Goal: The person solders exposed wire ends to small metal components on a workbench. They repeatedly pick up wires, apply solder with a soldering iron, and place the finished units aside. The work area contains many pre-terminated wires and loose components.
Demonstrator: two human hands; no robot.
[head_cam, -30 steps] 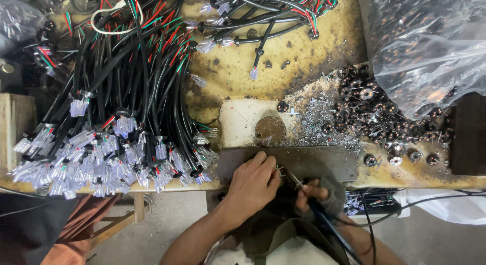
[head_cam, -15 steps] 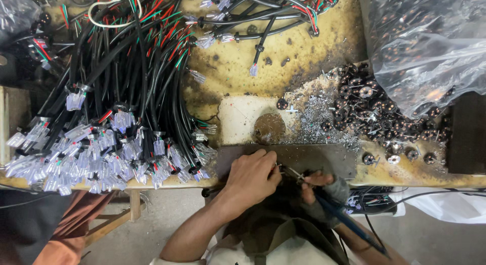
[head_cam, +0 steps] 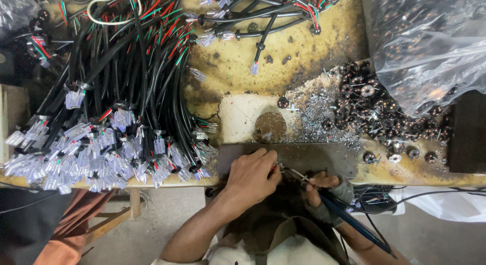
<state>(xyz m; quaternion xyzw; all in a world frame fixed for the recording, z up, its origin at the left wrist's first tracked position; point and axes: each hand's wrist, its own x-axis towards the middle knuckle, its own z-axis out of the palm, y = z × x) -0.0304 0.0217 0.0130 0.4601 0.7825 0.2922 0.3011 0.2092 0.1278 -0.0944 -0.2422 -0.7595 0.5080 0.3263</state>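
Observation:
My left hand (head_cam: 251, 175) rests at the front edge of the workbench, fingers pinched on a thin wire end with red insulation (head_cam: 276, 167). My right hand (head_cam: 328, 190), in a fingerless grey glove, grips a blue-handled soldering iron (head_cam: 349, 220) whose metal tip points up-left and meets the wire end beside my left fingertips. Both hands sit just below a dark metal plate (head_cam: 314, 156) at the bench edge.
A big bundle of black cables with clear plug ends (head_cam: 111, 138) covers the left of the stained yellow bench (head_cam: 304, 47). Small round black parts (head_cam: 374, 110) lie at right under a clear plastic bag (head_cam: 425, 42). Solder scraps (head_cam: 319, 118) and a white pad (head_cam: 243, 115) lie mid-bench.
The view has shifted slightly. My hands stay close together at the bench edge, the iron's tip still at the wire end.

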